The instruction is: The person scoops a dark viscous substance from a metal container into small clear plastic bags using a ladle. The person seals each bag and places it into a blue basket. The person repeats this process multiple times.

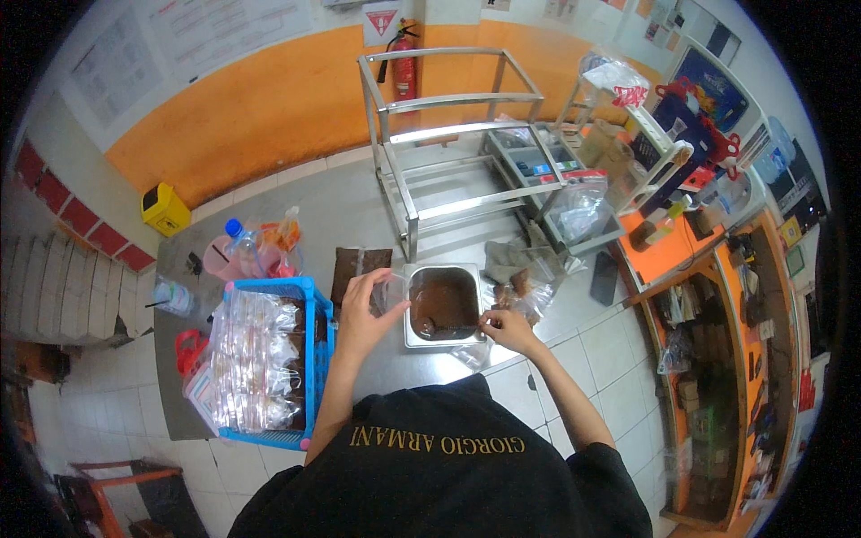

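Note:
In front of me a square stainless steel pan (444, 341) holds brown stuff, with a spoon-like utensil (427, 328) lying in it. My left hand (373, 311), at the pan's left side, holds a small clear plastic bag (390, 294) between thumb and fingers. At the pan's lower right corner, my right hand (504, 328) has its fingertips pinched together near the rim; whether they grip anything cannot be told. A flat bag of brown contents (361, 259) lies behind my left hand. Right of the pan are clear bags with brown pieces (531, 286).
A blue plastic basket (311, 363) of clear packets (255, 370) stands at the left. Behind it are a water bottle (242, 245) and pink cup (220, 259). A metal frame (464, 195) stands at the back, grey trays (585, 235) and a phone (605, 277) to the right.

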### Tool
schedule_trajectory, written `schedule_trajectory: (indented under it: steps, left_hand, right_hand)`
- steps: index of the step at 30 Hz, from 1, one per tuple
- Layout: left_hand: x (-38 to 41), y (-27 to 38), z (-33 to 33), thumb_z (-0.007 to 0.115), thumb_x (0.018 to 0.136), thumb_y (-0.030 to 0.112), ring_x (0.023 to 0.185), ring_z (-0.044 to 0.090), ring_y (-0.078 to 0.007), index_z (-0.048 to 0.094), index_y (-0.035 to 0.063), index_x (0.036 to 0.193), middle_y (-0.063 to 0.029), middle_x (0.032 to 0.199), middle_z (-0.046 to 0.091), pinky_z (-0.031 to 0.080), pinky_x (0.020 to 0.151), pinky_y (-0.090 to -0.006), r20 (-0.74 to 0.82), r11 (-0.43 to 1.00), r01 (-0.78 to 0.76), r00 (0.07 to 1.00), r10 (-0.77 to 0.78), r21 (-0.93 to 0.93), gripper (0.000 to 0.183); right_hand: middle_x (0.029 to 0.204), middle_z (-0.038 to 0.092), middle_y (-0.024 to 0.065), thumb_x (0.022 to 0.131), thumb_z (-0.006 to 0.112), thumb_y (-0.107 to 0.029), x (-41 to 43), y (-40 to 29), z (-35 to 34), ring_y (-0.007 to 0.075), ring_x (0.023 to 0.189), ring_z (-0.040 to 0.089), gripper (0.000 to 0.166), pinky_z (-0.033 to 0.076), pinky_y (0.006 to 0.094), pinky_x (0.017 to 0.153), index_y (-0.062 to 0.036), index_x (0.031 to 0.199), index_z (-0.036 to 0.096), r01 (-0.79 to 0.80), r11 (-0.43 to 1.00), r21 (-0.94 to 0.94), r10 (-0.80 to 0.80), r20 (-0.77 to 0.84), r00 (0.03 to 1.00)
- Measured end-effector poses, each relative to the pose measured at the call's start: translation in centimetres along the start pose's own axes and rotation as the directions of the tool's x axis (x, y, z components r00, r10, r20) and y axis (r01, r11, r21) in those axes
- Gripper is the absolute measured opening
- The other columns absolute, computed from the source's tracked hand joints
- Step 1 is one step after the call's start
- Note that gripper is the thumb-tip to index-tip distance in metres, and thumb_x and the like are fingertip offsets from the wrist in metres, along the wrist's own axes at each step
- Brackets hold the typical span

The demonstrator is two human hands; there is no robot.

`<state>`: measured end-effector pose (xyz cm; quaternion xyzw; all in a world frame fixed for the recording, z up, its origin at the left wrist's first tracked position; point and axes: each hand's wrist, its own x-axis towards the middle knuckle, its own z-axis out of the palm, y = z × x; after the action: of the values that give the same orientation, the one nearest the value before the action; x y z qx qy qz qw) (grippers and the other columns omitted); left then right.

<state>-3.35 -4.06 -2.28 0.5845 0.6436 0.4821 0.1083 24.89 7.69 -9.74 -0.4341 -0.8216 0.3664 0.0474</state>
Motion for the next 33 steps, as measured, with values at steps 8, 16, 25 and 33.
schedule_trajectory:
  steps: [8, 16, 25, 33]
  left_hand:
    - [0.1, -1.3, 0.6, 0.077, 0.073, 0.015, 0.107, 0.057, -0.0261, 0.053, 0.0054, 0.119, -0.0119, 0.111, 0.062, 0.043, 0.094, -0.0379, -0.025, 0.993, 0.072, 0.997, -0.074, -0.097, 0.053]
    - [0.7, -1.9, 0.9, 0.076, 0.075, 0.015, 0.11, 0.057, -0.0243, 0.052, 0.0055, 0.12, -0.0111, 0.114, 0.062, 0.042, 0.094, -0.0381, -0.032, 0.986, 0.08, 0.996, -0.085, -0.144, 0.053]
    - [0.9, -2.0, 2.2, 0.08, 0.071, 0.02, 0.109, 0.057, -0.0265, 0.053, 0.0062, 0.122, -0.0123, 0.115, 0.06, 0.043, 0.096, -0.0385, 0.061, 0.991, 0.057, 0.997, -0.05, -0.122, 0.059]
    - [1.3, 0.8, 1.8, 0.08, 0.071, 0.027, 0.114, 0.054, -0.0296, 0.053, 0.0083, 0.121, -0.0126, 0.117, 0.058, 0.042, 0.097, -0.0416, 0.169, 0.979, 0.061, 0.985, -0.028, -0.195, 0.06]
  right_hand:
    - [0.067, 0.061, 0.0062, 0.086, 0.059, -0.023, -1.1, 0.0, -1.7, 0.0143, 0.062, 0.059, 0.018, 0.046, 0.0295, 0.059, -0.008, 0.09, 0.066, -0.032, 0.97, 0.242, 0.019, 0.056, 0.998]
    - [0.073, 0.065, 0.0055, 0.085, 0.06, -0.016, -2.7, -6.0, -8.7, 0.0113, 0.067, 0.061, 0.016, 0.047, 0.0271, 0.063, -0.0008, 0.088, 0.064, 0.14, 0.969, 0.205, -0.11, -0.151, 0.982]
    - [0.071, 0.063, 0.0056, 0.081, 0.069, -0.016, -4.3, -12.7, -15.2, 0.0115, 0.061, 0.056, 0.015, 0.043, 0.026, 0.058, -0.0011, 0.084, 0.066, 0.302, 0.949, 0.091, -0.254, -0.349, 0.902]
    - [0.068, 0.059, 0.0064, 0.079, 0.071, -0.013, -4.5, -14.8, -15.5, 0.0137, 0.061, 0.055, 0.014, 0.042, 0.028, 0.057, -0.0006, 0.083, 0.069, 0.385, 0.922, -0.042, -0.361, -0.455, 0.814]
